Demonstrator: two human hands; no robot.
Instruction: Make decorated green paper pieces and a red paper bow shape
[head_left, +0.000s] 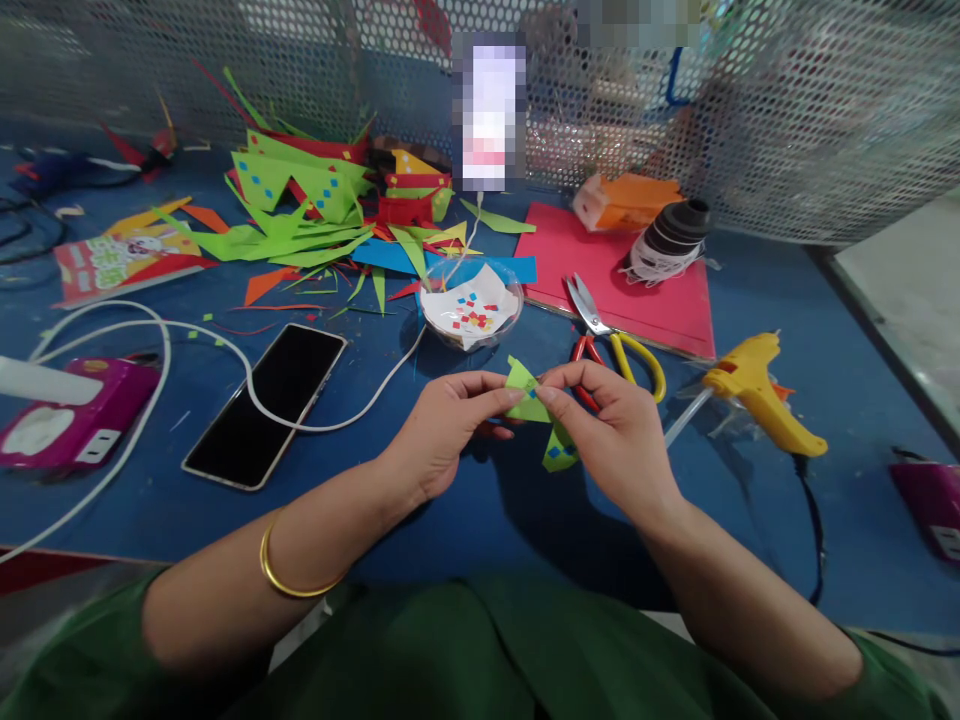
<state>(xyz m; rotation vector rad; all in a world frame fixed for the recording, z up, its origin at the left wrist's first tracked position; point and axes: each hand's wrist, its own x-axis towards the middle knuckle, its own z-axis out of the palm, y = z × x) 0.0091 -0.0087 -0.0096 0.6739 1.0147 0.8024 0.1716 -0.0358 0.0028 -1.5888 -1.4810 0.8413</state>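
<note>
One green paper piece [527, 408] is being held up over the blue table [420, 530], its left edge being pinched between thumb and fingers of the left hand [446, 430], nearly closed. By the thumb and forefinger of the right hand [619, 425], also closed, the other side is being gripped beside a blue square, probably so that the small paper is being steadied from both ends. Beneath the right hand another green part [556, 463] is being shown; whether it is joined cannot be told. Just beyond, loose coloured squares [476, 318] are being kept on white paper in a clear bowl [511, 326], likely to stop them scattering. To the right, scissors [591, 312] are being left open, partly on red sheets [547, 250], and a yellow glue gun [754, 378] is being rested within reach. To the left, a dark phone [274, 400] is being crossed by a white cable [375, 400]. Farther back, decorated green cut-outs [292, 180] are being heaped, perhaps to leave working room.
</note>
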